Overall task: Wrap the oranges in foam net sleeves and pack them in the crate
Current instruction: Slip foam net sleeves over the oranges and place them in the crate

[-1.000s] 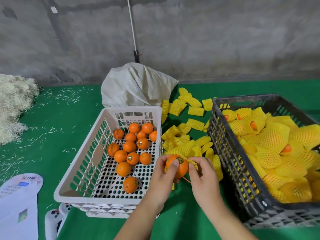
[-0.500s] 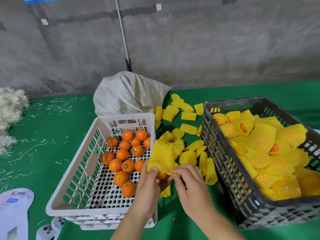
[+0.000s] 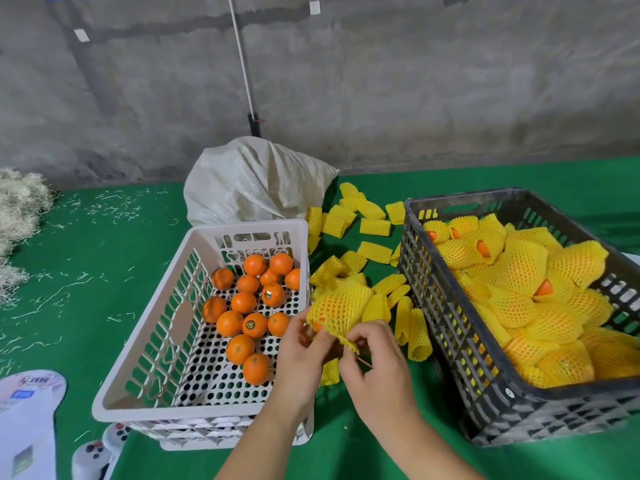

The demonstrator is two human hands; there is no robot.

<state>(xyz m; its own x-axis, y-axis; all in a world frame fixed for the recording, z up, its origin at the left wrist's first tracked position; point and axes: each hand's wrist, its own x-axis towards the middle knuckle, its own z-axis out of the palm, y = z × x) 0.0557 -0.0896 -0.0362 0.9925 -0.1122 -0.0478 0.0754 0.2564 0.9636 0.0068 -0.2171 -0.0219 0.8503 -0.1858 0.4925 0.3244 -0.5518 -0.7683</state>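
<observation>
Well along, judging by the fill: black crate [image 3: 491,344] on the right heaped with sleeved oranges [image 3: 519,271], a few orange ends peeking out. Still to do: about a dozen bare oranges [image 3: 242,303] lying in the white basket [image 3: 145,362] on the left, mostly toward its far end, near part of the floor bare. In hand now, one orange [image 3: 320,323] held between basket and crate above the green desk [image 3: 104,237], nearly all hidden inside a yellow sleeve [image 3: 341,304]; only a sliver of peel showing at the lower left. Left hand [image 3: 301,358] gripping orange and sleeve from below, fingers curled round it. Right hand [image 3: 377,362] pinching the sleeve's lower rim, apparently drawing it over the fruit. Likely next: seating the sleeve fully, then carrying the wrapped fruit right into the crate. Spare empty sleeves [image 3: 363,237] scattered on the desk between the two containers, plenty for what remains. Pale sack [image 3: 252,181] behind the basket, contents hidden. Straw pile [image 3: 17,216] at far left, apart from the work.
</observation>
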